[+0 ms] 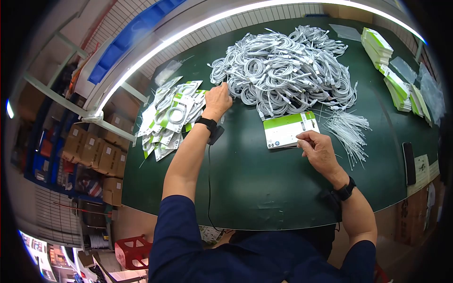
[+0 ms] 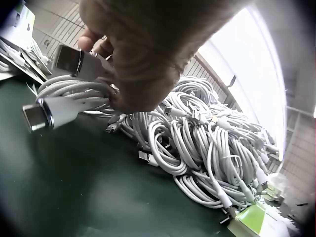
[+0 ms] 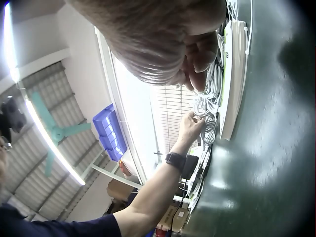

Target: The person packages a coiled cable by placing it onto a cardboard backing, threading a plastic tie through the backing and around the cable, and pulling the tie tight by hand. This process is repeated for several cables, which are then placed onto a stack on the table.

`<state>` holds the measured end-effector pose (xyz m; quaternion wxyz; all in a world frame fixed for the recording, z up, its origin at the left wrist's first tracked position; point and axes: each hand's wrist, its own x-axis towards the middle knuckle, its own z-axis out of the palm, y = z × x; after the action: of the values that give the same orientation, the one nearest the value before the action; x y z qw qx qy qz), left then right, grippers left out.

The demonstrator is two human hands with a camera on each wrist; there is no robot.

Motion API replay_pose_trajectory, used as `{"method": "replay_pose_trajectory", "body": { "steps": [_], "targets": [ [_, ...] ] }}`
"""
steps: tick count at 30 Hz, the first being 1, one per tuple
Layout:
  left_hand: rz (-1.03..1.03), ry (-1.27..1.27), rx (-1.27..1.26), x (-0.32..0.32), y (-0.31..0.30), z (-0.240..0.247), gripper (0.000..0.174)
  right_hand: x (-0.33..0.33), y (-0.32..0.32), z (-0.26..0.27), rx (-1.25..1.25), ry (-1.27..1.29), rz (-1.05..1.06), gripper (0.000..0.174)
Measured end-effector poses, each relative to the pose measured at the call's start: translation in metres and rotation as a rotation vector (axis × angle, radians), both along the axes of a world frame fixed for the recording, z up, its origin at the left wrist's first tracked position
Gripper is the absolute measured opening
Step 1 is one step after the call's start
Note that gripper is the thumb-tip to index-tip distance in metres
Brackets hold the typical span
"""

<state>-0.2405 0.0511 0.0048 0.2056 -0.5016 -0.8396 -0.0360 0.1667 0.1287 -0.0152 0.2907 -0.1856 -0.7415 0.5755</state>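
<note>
My left hand (image 1: 218, 101) is between the packed cards and the big pile of white cables (image 1: 283, 70). It pinches a coiled white cable (image 2: 79, 89), whose metal-tipped plugs stick out toward the camera in the left wrist view. A flat stack of green-and-white cards (image 1: 285, 129) lies in front of the pile. My right hand (image 1: 321, 153) hovers at the stack's right edge, its fingers loosely bent. In the right wrist view those fingers (image 3: 200, 61) hang beside the card stack (image 3: 234, 79) and hold nothing.
Packed cards with coiled cables (image 1: 174, 115) are heaped at the left. Loose white cable ties (image 1: 349, 134) spread right of the card stack. More card stacks (image 1: 377, 49), clear plastic bags (image 1: 432, 92) and a phone (image 1: 409, 162) lie along the right side.
</note>
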Motion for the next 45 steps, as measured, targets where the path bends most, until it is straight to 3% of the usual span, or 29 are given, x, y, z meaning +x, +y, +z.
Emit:
{"method": "replay_pose_trajectory", "body": {
  "steps": [8,11,12,15,16,20,24,27,28,31,32,35,39,43,45],
  "targets": [
    [-0.044,0.064,0.035,0.033,-0.021,0.022,0.031,0.0,-0.002,0.002,0.061,-0.011,0.001,0.014],
    [0.073,-0.153,0.068,0.052,-0.029,0.042,0.041,0.0,-0.002,0.001,0.077,-0.017,0.005,0.013],
    [0.108,-0.284,0.108,0.045,-0.03,0.042,0.06,0.0,-0.001,0.001,0.085,-0.019,0.006,0.013],
    [0.187,-0.753,0.243,0.012,-0.032,0.042,0.063,0.001,0.001,0.001,0.099,-0.029,0.006,0.013],
    [0.207,-0.796,0.271,0.0,-0.036,0.039,0.063,0.001,0.001,0.001,0.1,-0.034,0.002,0.013],
    [0.158,-0.527,0.276,-0.039,-0.063,-0.002,0.049,0.001,0.001,0.002,0.092,-0.03,-0.001,0.013],
    [0.167,-0.507,0.173,-0.017,-0.082,-0.009,0.04,0.001,0.001,0.003,0.101,-0.028,0.004,0.013],
    [0.205,-0.466,0.233,-0.026,-0.088,-0.029,0.039,0.001,0.0,0.001,0.103,-0.03,0.008,0.013],
    [0.124,-0.377,0.333,-0.032,-0.09,-0.037,0.042,0.001,0.0,0.001,0.105,-0.03,0.01,0.013],
    [0.143,-0.533,0.569,-0.023,-0.095,-0.026,0.037,0.002,0.0,0.004,0.116,-0.035,0.001,0.013],
    [0.201,-0.726,0.663,-0.002,-0.092,-0.011,0.026,0.001,0.0,0.005,0.114,-0.04,0.003,0.013],
    [-0.048,-1.089,0.908,0.036,-0.092,0.003,0.019,0.002,-0.001,0.007,0.085,-0.049,0.013,0.013],
    [-0.243,-1.287,0.899,0.094,-0.085,0.012,0.027,0.001,-0.006,0.01,0.01,-0.044,0.053,0.014],
    [-0.573,-1.261,0.897,0.152,-0.067,0.016,0.029,0.003,-0.01,0.013,-0.089,-0.048,0.114,0.016],
    [-0.591,-1.296,0.844,0.183,-0.062,0.026,0.029,0.004,-0.011,0.017,-0.122,-0.032,0.153,0.016]
  ]
}}
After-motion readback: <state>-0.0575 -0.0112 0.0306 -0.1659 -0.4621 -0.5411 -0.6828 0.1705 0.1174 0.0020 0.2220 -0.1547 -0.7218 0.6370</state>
